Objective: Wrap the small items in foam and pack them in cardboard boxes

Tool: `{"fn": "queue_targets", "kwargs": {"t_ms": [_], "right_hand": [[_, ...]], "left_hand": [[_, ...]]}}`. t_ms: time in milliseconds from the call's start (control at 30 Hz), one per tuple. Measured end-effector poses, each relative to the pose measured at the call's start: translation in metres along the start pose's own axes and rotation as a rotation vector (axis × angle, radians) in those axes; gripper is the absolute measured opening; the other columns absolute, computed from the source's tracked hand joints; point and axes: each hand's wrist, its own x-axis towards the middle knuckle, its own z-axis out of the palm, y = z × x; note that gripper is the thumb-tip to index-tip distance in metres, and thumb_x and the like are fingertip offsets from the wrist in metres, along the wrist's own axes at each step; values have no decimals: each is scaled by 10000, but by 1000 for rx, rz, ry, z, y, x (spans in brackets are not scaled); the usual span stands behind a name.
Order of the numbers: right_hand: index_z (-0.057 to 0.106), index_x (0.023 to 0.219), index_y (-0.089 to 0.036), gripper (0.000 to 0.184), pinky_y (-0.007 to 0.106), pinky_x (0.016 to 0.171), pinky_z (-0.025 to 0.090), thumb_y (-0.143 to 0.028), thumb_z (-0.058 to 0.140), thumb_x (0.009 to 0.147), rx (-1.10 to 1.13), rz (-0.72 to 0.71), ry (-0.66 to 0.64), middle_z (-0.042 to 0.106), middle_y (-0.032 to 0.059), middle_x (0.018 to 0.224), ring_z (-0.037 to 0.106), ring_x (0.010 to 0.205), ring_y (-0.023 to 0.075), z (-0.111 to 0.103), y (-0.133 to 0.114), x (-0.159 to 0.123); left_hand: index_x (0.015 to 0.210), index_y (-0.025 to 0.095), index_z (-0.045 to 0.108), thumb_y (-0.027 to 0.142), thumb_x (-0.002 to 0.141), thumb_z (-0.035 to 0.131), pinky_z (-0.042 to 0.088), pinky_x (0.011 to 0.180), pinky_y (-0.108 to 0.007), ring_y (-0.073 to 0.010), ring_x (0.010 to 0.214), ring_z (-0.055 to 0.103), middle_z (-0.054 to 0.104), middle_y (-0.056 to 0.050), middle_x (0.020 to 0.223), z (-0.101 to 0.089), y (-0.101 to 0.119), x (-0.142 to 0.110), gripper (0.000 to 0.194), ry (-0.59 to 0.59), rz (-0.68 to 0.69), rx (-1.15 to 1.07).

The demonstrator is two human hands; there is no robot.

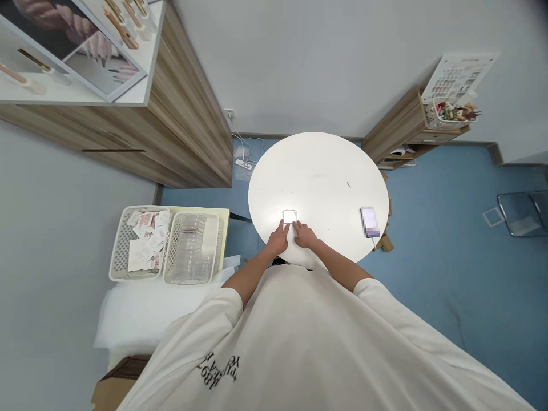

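A small white square piece with a thin, dark, patterned edge (290, 216) lies flat near the front edge of the round white table (321, 165). My left hand (278, 238) rests at its lower left corner, with finger and thumb stretched out and apart. At its lower right corner is my right hand (305, 234), its fingers extended and touching the near edge. Neither hand is wrapped round the piece. It is too small in view to tell what exactly it is.
A blurred-out phone-like object (370, 222) lies on the table's right side, and a thin dark sliver (348, 185) farther back. At left, a white basket (117, 251) holds paper packets; another (218, 251) holds clear plastic cases. A wooden cabinet (188, 114) stands behind them.
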Motion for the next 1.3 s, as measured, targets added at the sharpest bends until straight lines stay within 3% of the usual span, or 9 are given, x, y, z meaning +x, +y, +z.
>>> {"fn": "queue_targets", "kwargs": {"t_ms": [167,333,600,833,1033,1133,1300], "right_hand": [[-56,1646,-150,953,432,1175,315,-261,542,913,111,28,10,177,142,1691,252,1517,314,9,2,-16],[-26,1648,-129,936,388,1165,338,-268,548,922,132,74,-11,210,142,1682,273,1516,295,20,1,-37],[55,1649,-108,884,380,1156,360,-278,546,934,111,79,-18,262,158,1663,375,1474,297,42,12,-73],[142,1642,-110,785,363,1189,316,-296,495,966,74,45,7,252,142,1670,327,1503,279,84,50,-122],[218,1629,-133,699,413,1184,311,-310,445,992,-49,8,108,195,149,1685,259,1524,317,113,63,-158],[276,1610,-146,656,424,1172,326,-316,437,998,-81,-38,119,216,150,1678,263,1518,325,123,52,-169],[332,1589,-170,626,425,1153,352,-323,449,994,-127,-133,108,261,148,1659,313,1491,328,142,17,-174]], "left_hand": [[1630,239,91,204,906,496,501,961,-449,-366,1294,563,-105,-122,1709,1,-4,-5,830,-77,-45,173],[1626,222,87,231,909,512,519,932,-410,-345,1270,586,-74,-139,1711,3,-4,-16,833,-88,-84,230],[1615,210,129,281,892,539,476,1024,-378,-330,1375,512,-42,-147,1712,40,11,-50,834,-24,-174,180],[1623,195,124,329,896,531,459,1050,-405,-357,1414,465,-57,-141,1712,97,29,-99,844,4,-187,145],[1616,185,166,333,941,497,305,1186,-457,-350,1532,260,16,-159,1711,150,46,-146,766,119,-200,115],[1617,210,171,362,956,496,302,1185,-472,-351,1542,229,15,-147,1713,159,45,-174,753,157,-231,76],[1611,183,198,321,955,471,303,1185,-473,-340,1545,226,46,-161,1709,155,25,-225,724,256,-272,64]]}}
